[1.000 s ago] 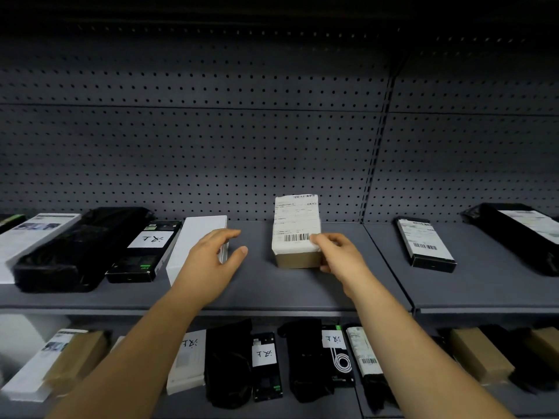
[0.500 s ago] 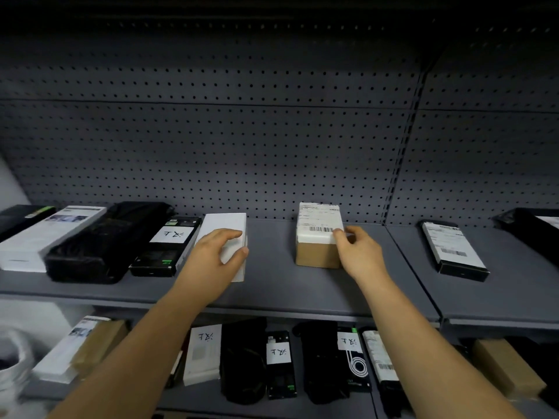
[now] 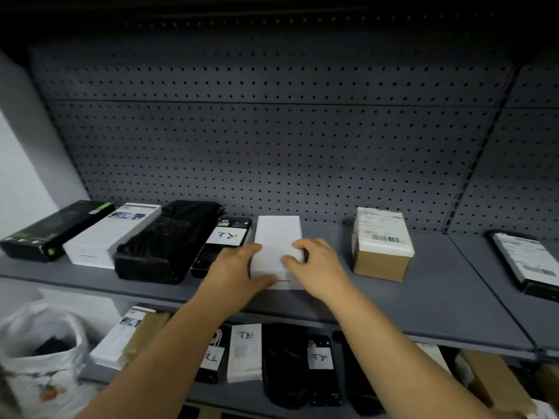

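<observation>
The white box (image 3: pixel 278 234) lies flat on the grey shelf (image 3: pixel 438 300), between a black labelled box (image 3: pixel 225 246) and a brown parcel (image 3: pixel 382 252). The left hand (image 3: pixel 239 275) and the right hand (image 3: pixel 316 269) each hold its near end in their grip.

Two handwritten black characters, too loose to read for sure, stand on a white slip on the black box (image 3: pixel 234 222) beside the white box (image 3: pixel 276 234) at frame centre. Similar slips mark a white packet (image 3: pixel 244 358) and a black packet (image 3: pixel 321 385) at lower centre. The brown box (image 3: pixel 381 264), centre right, bears a barcode label whose print is too small to read.

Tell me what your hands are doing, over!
Left hand and right hand both grip white box on shelf. Black box close on its left, brown parcel apart on its right.
</observation>
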A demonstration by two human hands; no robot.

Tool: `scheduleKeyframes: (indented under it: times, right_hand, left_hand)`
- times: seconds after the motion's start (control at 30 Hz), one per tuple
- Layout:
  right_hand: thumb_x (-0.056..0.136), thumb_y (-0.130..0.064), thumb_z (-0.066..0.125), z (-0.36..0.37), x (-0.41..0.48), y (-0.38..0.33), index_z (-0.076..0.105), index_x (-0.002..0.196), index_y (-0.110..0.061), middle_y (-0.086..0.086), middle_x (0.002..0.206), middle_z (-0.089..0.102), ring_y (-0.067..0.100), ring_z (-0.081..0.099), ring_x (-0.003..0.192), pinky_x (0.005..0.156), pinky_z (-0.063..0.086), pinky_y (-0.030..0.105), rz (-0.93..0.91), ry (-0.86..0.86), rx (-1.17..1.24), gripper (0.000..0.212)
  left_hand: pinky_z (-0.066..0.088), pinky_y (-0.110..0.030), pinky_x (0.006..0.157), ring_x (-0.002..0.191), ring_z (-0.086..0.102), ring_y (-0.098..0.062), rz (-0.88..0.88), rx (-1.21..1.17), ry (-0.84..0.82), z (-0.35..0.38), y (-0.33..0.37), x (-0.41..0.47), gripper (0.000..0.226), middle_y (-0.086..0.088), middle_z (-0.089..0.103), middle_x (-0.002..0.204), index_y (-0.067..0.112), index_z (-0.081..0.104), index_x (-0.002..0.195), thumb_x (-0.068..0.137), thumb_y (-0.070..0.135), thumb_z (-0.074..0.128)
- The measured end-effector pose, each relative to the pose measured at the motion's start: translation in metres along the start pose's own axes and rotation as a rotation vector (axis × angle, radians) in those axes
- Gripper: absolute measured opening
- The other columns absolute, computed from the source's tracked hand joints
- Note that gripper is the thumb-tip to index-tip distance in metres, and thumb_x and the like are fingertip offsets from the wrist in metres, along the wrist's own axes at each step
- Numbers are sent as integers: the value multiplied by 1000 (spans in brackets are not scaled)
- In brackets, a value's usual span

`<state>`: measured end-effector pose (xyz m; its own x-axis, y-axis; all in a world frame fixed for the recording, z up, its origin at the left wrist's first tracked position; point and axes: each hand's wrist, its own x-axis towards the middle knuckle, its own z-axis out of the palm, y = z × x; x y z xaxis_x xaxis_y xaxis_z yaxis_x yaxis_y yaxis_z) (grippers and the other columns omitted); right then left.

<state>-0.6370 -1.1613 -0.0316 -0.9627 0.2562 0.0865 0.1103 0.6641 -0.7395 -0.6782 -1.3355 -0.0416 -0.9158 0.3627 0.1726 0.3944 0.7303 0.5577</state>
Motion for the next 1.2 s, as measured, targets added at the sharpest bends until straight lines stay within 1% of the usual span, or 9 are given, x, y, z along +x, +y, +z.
scheduleKeyframes:
  times: [0.23, 0.33, 0.47, 0.6, 0.67, 0.8, 0.97, 1.07, 1.2]
  right_hand:
    - [96, -34, 57, 9, 11, -5, 66, 116, -17, 0, 119, 65, 17, 59, 109, 97, 45, 28, 294, 92, 434, 28]
    - [99, -54, 39, -1, 9, -8, 65, 100, -17, 4, 102, 64, 23, 61, 101, 91, 48, 35, 385, 70, 365, 46]
    - [95, -68, 31, -8, 6, -9, 64, 119, -19, 1, 115, 61, 23, 61, 106, 93, 46, 35, 414, 52, 325, 64]
    - [95, -48, 56, -10, 4, -12, 59, 108, -36, -12, 110, 63, -3, 57, 93, 79, 44, 13, 187, 131, 452, 19]
    - [94, -35, 62, -7, 5, -15, 57, 123, -33, -15, 108, 59, -7, 55, 91, 75, 42, 10, 113, 102, 464, 29]
    - [97, -23, 54, -8, 7, -3, 61, 128, -25, -6, 115, 64, 14, 62, 105, 99, 51, 39, 235, 131, 556, 32]
    - [103, -41, 43, -20, -12, 14, 60, 74, -15, 4, 85, 63, 28, 64, 93, 80, 46, 30, 320, 81, 269, 42]
    - [102, -38, 46, -21, -15, 17, 64, 79, -13, 1, 78, 61, 23, 56, 84, 68, 39, 27, 258, 58, 228, 38]
    - [99, -29, 55, -17, -14, 23, 71, 95, -16, -6, 81, 65, 17, 56, 81, 70, 42, 25, 210, 83, 347, 21]
  left_hand:
    - [33, -31, 110, 128, 38, -14, 195, -194, 74, -10, 0, 28, 70, 6, 48, 134, 24, 47, 138, 76, 31, 79]
    - [29, -27, 112, 132, 37, -9, 302, -231, -1, -11, 12, 35, 70, 9, 45, 141, 27, 43, 141, 80, 23, 76]
    - [28, -24, 114, 137, 31, 1, 424, -287, -75, 3, 13, 32, 76, 18, 32, 150, 39, 34, 145, 83, 16, 73]
    - [48, -21, 95, 116, 55, -1, 239, -585, -73, 16, 3, 24, 70, 15, 49, 135, 51, 39, 126, 81, 12, 75]
    - [47, -22, 95, 112, 58, -4, 154, -550, -61, 20, 1, 22, 53, 14, 59, 123, 39, 47, 124, 83, 18, 74]
    - [34, -13, 101, 121, 47, -3, 212, -426, 4, 21, 6, 25, 47, 12, 53, 131, 25, 54, 131, 87, 21, 69]
    - [15, -28, 118, 141, 24, -11, 289, -150, -98, 33, 13, 29, 44, 11, 43, 145, 27, 58, 129, 87, 29, 69]
    - [27, -27, 114, 135, 37, -11, 172, -333, -1, 32, 15, 28, 46, 6, 45, 141, 22, 56, 131, 88, 29, 69]
    - [38, -6, 85, 98, 58, 5, 21, -446, -55, 22, 23, 24, 41, 10, 63, 111, 22, 55, 131, 91, 19, 65]
